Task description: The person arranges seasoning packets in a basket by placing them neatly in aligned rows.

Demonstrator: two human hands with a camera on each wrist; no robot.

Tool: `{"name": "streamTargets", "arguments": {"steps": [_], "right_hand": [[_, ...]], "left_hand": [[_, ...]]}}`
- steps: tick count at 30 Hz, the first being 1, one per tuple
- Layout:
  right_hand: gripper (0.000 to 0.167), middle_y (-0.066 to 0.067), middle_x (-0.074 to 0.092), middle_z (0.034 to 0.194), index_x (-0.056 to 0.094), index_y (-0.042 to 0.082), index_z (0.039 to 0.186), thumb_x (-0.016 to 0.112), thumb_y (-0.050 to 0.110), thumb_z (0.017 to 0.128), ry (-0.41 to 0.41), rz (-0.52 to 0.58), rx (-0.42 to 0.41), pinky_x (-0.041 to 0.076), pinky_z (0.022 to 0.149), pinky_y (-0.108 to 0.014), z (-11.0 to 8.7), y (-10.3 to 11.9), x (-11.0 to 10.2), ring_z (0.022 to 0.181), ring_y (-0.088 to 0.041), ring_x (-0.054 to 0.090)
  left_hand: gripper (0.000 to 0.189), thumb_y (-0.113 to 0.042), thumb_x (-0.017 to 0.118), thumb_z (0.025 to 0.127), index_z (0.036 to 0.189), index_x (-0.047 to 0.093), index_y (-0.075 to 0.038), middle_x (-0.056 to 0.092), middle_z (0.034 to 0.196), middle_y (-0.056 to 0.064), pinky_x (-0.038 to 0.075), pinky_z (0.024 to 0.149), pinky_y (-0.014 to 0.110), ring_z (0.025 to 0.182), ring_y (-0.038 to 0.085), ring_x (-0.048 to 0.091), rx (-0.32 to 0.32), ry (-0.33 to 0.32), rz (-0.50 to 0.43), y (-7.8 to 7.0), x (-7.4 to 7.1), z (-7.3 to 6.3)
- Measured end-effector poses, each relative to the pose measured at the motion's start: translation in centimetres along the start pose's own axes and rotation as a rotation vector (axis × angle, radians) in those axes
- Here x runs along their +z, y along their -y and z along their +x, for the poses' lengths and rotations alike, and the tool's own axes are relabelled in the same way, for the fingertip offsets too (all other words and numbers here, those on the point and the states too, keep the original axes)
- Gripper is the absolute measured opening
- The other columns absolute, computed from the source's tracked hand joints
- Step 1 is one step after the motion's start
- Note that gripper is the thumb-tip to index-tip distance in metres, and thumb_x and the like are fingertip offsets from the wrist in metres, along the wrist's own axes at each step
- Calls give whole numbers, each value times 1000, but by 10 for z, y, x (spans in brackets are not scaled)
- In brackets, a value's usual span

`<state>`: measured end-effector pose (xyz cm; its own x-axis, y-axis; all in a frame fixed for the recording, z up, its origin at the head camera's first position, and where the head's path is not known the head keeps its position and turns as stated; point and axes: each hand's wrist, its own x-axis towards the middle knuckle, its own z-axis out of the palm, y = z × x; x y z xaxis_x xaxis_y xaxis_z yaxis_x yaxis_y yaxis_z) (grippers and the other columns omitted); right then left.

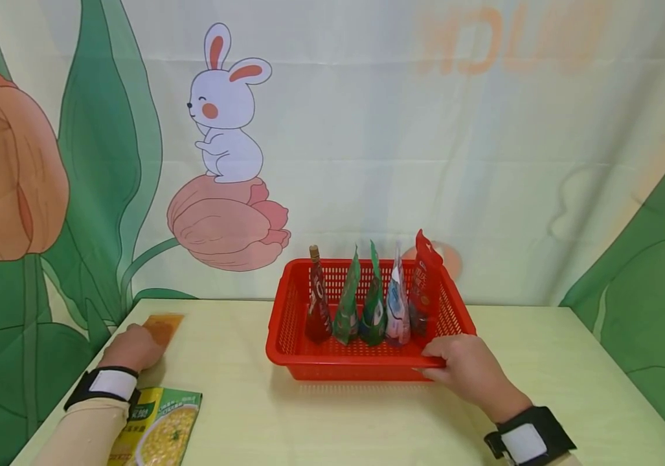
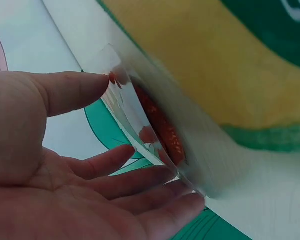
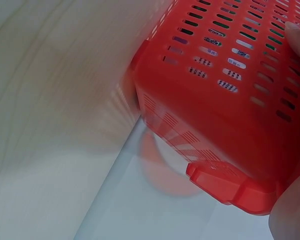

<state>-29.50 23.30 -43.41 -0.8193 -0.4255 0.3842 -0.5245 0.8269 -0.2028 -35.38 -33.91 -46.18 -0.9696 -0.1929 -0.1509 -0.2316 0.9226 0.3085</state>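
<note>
At the table's left edge, my left hand (image 1: 134, 346) is at a flat orange packet (image 1: 164, 327). In the left wrist view, its thumb (image 2: 85, 90) is at one end of the packet's shiny edge and the fingertips are at the other. Nearer me lies a yellow and green food pouch (image 1: 163, 421) with a corn picture, partly hidden by the left forearm. My right hand (image 1: 466, 362) grips the front right corner of a red plastic basket (image 1: 361, 367), thumb under the rim. Inside stand a dark red bottle (image 1: 318, 304), two green pouches (image 1: 348, 307), a white-blue pouch (image 1: 397, 304) and a red bag (image 1: 425, 285).
The pale wooden table (image 1: 239, 388) runs back to a hanging printed cloth (image 1: 355, 129) with a rabbit and tulips. The basket stands close to the table's far edge, and its slotted wall (image 3: 215, 60) shows in the right wrist view.
</note>
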Motion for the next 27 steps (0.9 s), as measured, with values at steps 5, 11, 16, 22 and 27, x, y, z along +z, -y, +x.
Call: {"name": "streamTargets", "arguments": {"steps": [5,11,16,22,27], "right_hand": [[22,3,77,83,81,13,91,93,20,73,3,7,10,64,80,-40,0,0,-1,75,-12,68],[23,4,77,84,81,13,91,93,20,73,2,8,0,64,80,-40,0,0,-1,75,-11,67],[22,4,76,83,81,13,90,93,20,74,3,15,-1,64,79,-40,1,1,-2,74,-10,66],[21,4,77,84,81,14,90,93,19,74,17,32,15,64,80,-40,1,2,-2,75,-10,66],[21,3,77,84,81,13,91,93,19,74,13,29,19,64,79,-40,0,3,-2,75,-11,67]], "left_hand": [[56,-19,52,92,116,35,29,56,103,44,53,81,57,90,47,60,-4,-26,2,0,-4,-2],[68,-15,57,89,131,24,27,41,117,52,48,89,69,106,64,48,-101,-46,-79,-2,-4,-1],[78,-13,59,90,145,14,19,26,126,55,38,94,82,115,74,35,-140,-62,-118,-3,-4,1],[87,-17,73,84,140,17,20,27,123,55,41,90,81,114,74,36,-137,-71,-137,3,-5,-2],[71,-26,82,78,107,46,27,50,103,45,51,79,62,97,58,52,-11,-95,-10,11,-9,-3]]}}
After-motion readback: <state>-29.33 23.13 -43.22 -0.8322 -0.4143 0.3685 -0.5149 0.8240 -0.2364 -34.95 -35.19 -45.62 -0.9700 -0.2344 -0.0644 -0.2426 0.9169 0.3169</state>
